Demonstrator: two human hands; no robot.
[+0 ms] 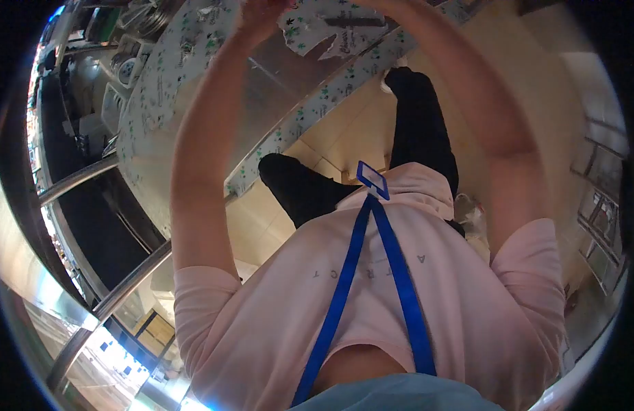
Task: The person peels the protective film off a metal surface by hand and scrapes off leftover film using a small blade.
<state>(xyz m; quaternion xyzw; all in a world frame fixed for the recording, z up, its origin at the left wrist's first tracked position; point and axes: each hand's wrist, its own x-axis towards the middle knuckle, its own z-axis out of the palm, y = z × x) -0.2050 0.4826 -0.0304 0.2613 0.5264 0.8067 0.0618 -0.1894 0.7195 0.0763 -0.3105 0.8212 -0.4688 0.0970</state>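
Note:
My left hand (262, 9) is at the top edge of the view, over the tabletop, with its fingers mostly cut off. My right hand (373, 3) is almost wholly beyond the top edge; only the part near the wrist shows. Between and below the hands lies a torn sheet of pale film with a green leaf print (310, 34). It has a ragged edge and a dark strip or slot near its upper part. Bare brownish metal (283, 85) shows beside it. Whether either hand holds the film cannot be seen.
The same printed film runs along the table's front edge (296, 120) and over its left part (159, 103). White baskets with dishes (125, 68) stand at the far left, beyond a metal rail (135, 274). A metal rack (598, 185) is at the right. My legs are beside the table.

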